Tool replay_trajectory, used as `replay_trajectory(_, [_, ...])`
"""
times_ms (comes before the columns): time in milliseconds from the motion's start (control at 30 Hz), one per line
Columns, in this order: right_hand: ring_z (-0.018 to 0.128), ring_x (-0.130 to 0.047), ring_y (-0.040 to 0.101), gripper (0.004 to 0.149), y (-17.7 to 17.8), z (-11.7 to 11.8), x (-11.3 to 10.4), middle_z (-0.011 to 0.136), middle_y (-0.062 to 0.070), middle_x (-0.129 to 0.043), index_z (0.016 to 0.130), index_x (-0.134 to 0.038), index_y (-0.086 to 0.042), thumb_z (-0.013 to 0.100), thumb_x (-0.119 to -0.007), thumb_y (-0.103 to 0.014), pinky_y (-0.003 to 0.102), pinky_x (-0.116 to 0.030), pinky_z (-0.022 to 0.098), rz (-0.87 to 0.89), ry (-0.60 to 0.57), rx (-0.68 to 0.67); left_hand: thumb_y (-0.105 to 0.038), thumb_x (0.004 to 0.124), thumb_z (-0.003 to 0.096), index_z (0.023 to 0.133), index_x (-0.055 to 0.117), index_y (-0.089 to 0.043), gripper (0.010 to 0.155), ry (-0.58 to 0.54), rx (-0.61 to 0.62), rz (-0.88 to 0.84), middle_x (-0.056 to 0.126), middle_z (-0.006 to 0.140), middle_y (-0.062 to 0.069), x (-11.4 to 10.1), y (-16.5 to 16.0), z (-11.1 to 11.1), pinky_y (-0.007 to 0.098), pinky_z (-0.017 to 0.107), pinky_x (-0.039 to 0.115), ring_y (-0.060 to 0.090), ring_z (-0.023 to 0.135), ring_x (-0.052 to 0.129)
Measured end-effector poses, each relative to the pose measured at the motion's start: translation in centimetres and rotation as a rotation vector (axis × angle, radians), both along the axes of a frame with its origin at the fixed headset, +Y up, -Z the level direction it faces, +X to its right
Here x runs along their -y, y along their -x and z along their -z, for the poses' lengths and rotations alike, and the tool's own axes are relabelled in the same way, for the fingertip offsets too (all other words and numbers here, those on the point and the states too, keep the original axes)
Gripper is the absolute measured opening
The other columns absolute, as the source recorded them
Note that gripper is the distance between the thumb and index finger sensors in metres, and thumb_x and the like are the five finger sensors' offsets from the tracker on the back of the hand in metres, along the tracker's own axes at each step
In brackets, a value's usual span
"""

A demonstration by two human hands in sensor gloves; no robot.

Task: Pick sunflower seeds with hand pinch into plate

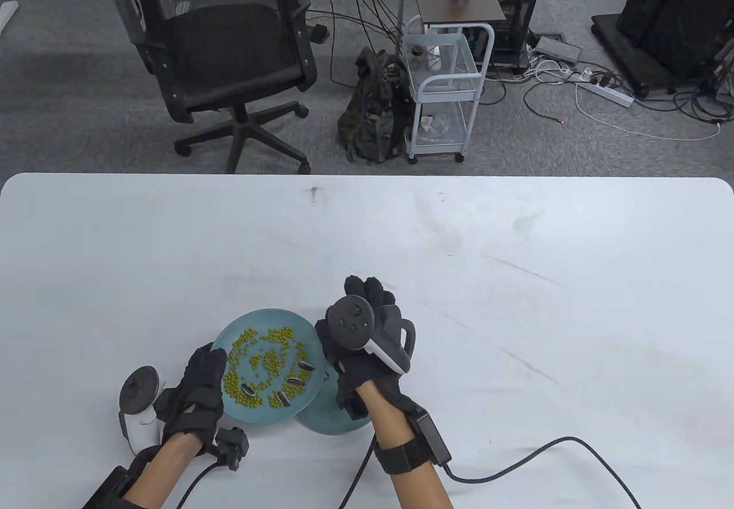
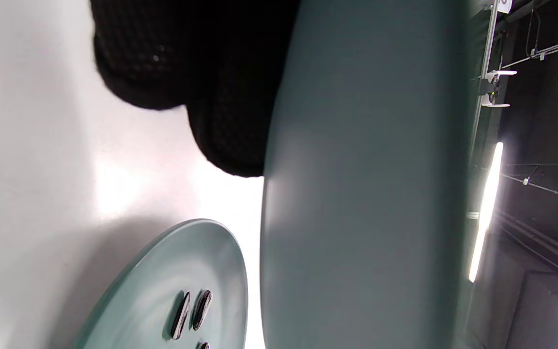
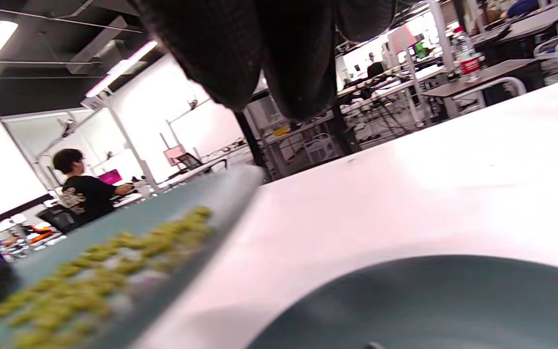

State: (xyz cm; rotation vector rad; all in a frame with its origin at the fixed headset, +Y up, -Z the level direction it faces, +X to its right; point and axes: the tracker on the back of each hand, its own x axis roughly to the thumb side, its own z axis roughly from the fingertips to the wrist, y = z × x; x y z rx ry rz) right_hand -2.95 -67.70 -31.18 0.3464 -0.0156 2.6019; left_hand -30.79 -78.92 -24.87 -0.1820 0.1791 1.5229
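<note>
Progress: partway, by my reading. Four striped sunflower seeds (image 1: 295, 383) lie among green beans (image 1: 261, 360) on the upper plate (image 1: 252, 325), and the left wrist view shows three seeds (image 2: 192, 308) on the lower plate (image 2: 162, 271).
Done: those few seeds look already moved across.
Left: the four seeds on the bean plate, as far as the table view shows; others may be hidden among the beans.
Plates: the bean plate is lifted and tilted, and overlaps the second plate (image 1: 332, 417), which rests on the white table (image 1: 516, 280) below and to its right.
Left hand: the left hand (image 1: 192, 397) is at the bean plate's left rim with its fingers (image 2: 230, 121) curled under the underside, so it holds the plate up.
Right hand: the right hand (image 1: 361, 348) hovers at the bean plate's right edge, above the lower plate, back and tracker facing up.
Right hand grasp: cannot tell; the fingertips (image 3: 269, 58) hang dark and blurred in the right wrist view, and no seed shows between them.
Next step, judged: pinch one of the four seeds without catching beans, then carry it over the lower plate.
</note>
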Motion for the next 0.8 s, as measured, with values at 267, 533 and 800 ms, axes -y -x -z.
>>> replay_trajectory(267, [0.098, -0.032, 0.069, 0.04, 5.7, -3.2, -1.4, 0.111, 0.037, -0.046, 0.079, -0.09, 0.006, 0.055, -0.089, -0.026, 0.079, -0.028, 0.065, -0.024, -0.019, -0.235, -0.04, 0.056, 0.0627, 0.099, 0.042, -0.014, 0.047, 0.006, 0.043, 0.01, 0.083, 0.081, 0.007, 0.3, -0.8, -0.3, 0.039, 0.04, 0.085, 0.019, 0.046, 0.103])
replay_trajectory(533, [0.098, -0.03, 0.069, 0.041, 9.8, -5.2, 0.4, 0.112, 0.037, -0.045, 0.079, -0.09, 0.005, 0.055, -0.089, -0.029, 0.079, -0.027, 0.065, -0.208, 0.078, -0.398, -0.04, 0.056, 0.0626, 0.099, 0.043, -0.014, 0.047, -0.008, 0.078, 0.027, 0.083, 0.08, 0.007, 0.2, -1.4, -0.4, 0.039, 0.04, 0.085, 0.02, 0.046, 0.103])
replay_trajectory(800, [0.099, -0.028, 0.07, 0.043, 11.1, -5.6, 2.0, 0.112, 0.037, -0.044, 0.079, -0.091, 0.005, 0.053, -0.092, -0.029, 0.079, -0.025, 0.065, -0.365, 0.105, -0.413, -0.039, 0.057, 0.0625, 0.099, 0.043, -0.014, 0.046, 0.006, 0.097, 0.045, 0.084, 0.08, 0.007, 0.7, -1.7, -0.4, 0.039, 0.04, 0.085, 0.02, 0.045, 0.103])
